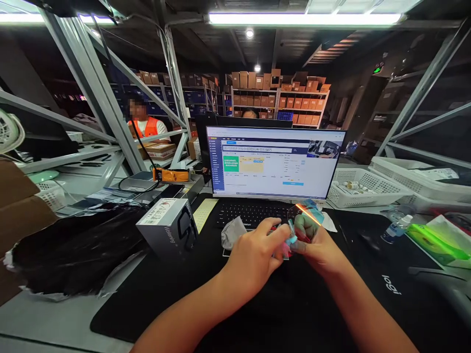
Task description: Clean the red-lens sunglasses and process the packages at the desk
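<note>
Both of my hands meet over the black desk mat, in front of the keyboard (253, 214). A small clear, blue-tinted item (292, 239) with pinkish parts is between them; its kind cannot be made out. My left hand (253, 252) bends its fingers and thumb around the item's near side. With thumb and curled fingers, my right hand (312, 240) grips its far side. An orange-red light line crosses just above the right fingers. Left of the hands lies a crumpled grey pouch or wrap (233, 232), partly over a pale flat edge.
A printed grey box (167, 226) and black plastic packaging (81, 250) stand to the left. The lit monitor (272, 164) is ahead. Right are a white basket (364, 189), a small spray bottle (397, 229), a mouse (369, 241) and a green packet (436, 240). A person in an orange vest (150, 127) sits beyond.
</note>
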The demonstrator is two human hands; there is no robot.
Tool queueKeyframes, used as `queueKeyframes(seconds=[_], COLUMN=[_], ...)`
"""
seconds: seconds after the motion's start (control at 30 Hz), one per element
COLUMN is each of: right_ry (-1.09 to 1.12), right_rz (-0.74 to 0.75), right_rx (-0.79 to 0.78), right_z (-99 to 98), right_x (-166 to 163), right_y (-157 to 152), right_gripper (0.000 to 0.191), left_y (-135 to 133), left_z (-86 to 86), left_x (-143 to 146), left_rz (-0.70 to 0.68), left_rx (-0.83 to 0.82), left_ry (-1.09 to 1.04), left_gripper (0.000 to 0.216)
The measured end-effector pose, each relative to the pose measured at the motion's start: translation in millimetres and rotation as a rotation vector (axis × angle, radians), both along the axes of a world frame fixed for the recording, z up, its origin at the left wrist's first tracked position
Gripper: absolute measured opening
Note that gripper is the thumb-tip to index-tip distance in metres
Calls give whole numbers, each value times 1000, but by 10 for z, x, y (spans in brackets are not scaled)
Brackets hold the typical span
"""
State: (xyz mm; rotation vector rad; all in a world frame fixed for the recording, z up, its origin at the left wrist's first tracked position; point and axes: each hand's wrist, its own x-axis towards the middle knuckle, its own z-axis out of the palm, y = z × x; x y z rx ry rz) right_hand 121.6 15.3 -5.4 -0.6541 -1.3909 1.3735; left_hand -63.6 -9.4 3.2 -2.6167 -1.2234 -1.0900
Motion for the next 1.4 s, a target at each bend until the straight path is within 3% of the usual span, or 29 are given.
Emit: queueKeyframes(seconds=[0.4, 0.7, 0.9, 1.13, 1.3, 1.4], right_ry=[27, 216, 217, 168, 104, 93], right_rz=[24, -222, -60, 23, 103, 132], right_rx=[-127, -91, -66, -20, -35, -33], right_z=[185, 194, 92, 137, 113, 116], right_x=[158, 20, -44, 33, 69, 91], right_y=[-76, -46, -55, -104, -68, -61], right_gripper=[49, 52, 53, 41, 29, 28], left_y=[-20, -17, 9, 36, 13, 6], left_z=[-2, -56, -105, -159, -109, -69], left_x=[-7, 40, 68, 172, 189, 149], left_rz=[-24, -6, 46, 0, -45, -58], left_rx=[76, 112, 122, 444, 390, 344], left_ry=[-23, 7, -58, -177, -187, -189], left_gripper=[43, 30, 20, 14, 8, 20])
